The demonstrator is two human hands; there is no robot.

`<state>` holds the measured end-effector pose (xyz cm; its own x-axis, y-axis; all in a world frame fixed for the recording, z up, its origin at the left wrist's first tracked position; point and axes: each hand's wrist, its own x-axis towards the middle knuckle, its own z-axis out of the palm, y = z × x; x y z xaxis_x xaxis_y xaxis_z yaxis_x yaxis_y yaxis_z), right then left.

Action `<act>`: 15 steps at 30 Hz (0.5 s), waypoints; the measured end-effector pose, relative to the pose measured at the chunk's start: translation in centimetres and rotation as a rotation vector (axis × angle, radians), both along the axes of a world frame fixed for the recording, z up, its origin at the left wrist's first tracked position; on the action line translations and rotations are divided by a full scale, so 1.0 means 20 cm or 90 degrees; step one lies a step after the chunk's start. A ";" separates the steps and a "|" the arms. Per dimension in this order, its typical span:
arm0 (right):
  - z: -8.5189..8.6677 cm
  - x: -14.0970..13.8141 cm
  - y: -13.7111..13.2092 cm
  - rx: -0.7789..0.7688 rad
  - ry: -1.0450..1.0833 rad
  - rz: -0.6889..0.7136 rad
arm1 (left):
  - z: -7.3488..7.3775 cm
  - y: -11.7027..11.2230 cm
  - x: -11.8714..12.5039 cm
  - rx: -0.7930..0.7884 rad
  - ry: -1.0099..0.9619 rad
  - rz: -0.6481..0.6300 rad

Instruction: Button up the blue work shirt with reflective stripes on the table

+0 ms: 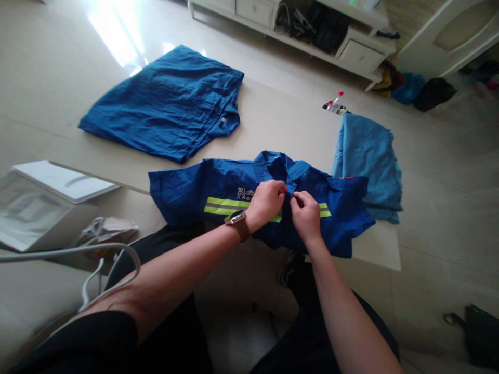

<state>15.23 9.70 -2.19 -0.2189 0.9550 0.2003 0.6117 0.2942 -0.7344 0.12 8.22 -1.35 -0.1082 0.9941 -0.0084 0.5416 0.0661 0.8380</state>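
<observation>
Head view: a blue work shirt with yellow-green reflective stripes lies spread along the near edge of a low pale table, its hem hanging over that edge toward the person's lap. The left hand, with a brown-strapped watch on the wrist, pinches the shirt's front placket just below the collar. The right hand is clenched on the same placket, fingertips touching those of the left, so both hands grip the cloth at the middle of the chest. White printed characters sit on the chest above the stripe, beside the left hand; they are too small to read.

A second blue garment lies flat at the table's far left corner, well apart from the shirt, with bare tabletop between them. A lighter blue folded cloth rests at the right edge, touching the shirt's sleeve and hanging partly over the side. Beyond it, near the far right corner, stand small red-capped bottles. A white box stands on the floor at the left.
</observation>
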 end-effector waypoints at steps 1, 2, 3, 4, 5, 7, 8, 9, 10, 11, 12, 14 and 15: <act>0.00 0.00 0.00 -0.001 -0.001 0.002 | 0.00 0.00 0.00 -0.002 -0.003 0.000; 0.00 0.00 0.00 -0.001 -0.003 0.004 | 0.00 0.00 0.00 -0.003 -0.006 0.000; 0.00 0.00 0.00 -0.001 -0.005 0.005 | 0.00 0.00 0.00 -0.005 -0.009 0.000; 0.00 0.01 0.00 -0.002 -0.007 0.005 | 0.00 0.00 0.01 -0.007 -0.012 -0.001; 0.00 0.01 0.00 -0.003 -0.009 0.006 | 0.00 0.00 0.01 -0.009 -0.014 -0.002; 0.00 0.01 0.00 -0.004 -0.009 0.007 | 0.00 0.00 0.01 -0.011 -0.017 -0.003; 0.00 0.01 0.00 -0.004 -0.006 0.008 | 0.00 0.00 0.01 -0.009 -0.018 -0.004; 0.00 0.01 0.00 -0.003 -0.002 0.008 | 0.00 0.00 0.01 -0.006 -0.019 -0.005; 0.00 0.01 0.00 -0.001 0.001 0.008 | 0.00 0.00 0.01 -0.003 -0.019 -0.005; 0.00 0.01 0.00 0.001 0.002 0.006 | 0.00 0.00 0.01 0.000 -0.020 -0.005; 0.00 0.01 0.00 0.002 0.001 0.003 | 0.00 0.00 0.01 0.001 -0.021 -0.005; 0.00 0.01 0.00 0.003 -0.007 -0.004 | 0.00 0.00 0.02 -0.001 -0.024 -0.002; 0.00 0.01 0.00 0.003 -0.009 -0.007 | 0.00 0.00 0.02 -0.003 -0.025 -0.001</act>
